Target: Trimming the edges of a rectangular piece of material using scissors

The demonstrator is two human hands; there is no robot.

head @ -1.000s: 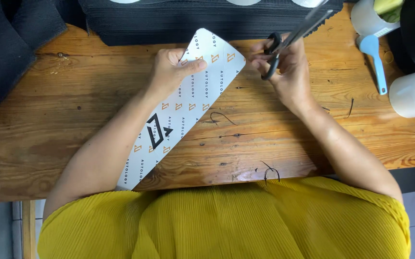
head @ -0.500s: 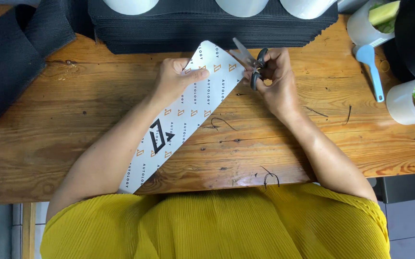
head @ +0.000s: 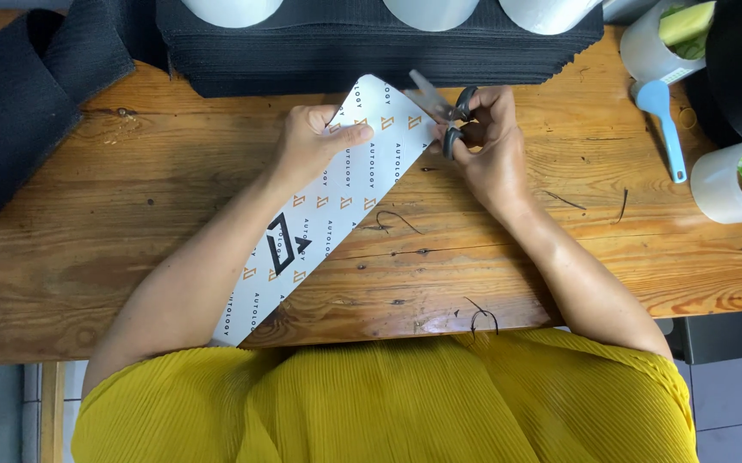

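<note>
Scissors [head: 441, 107] have swung down to the printed strip [head: 337, 184]'s 1 o'clock corner; right hand [head: 487, 141] grips them, left hand [head: 311, 137] pinches the strip.

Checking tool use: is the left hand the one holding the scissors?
No, the right hand holds the scissors; the left hand holds the strip.
</note>
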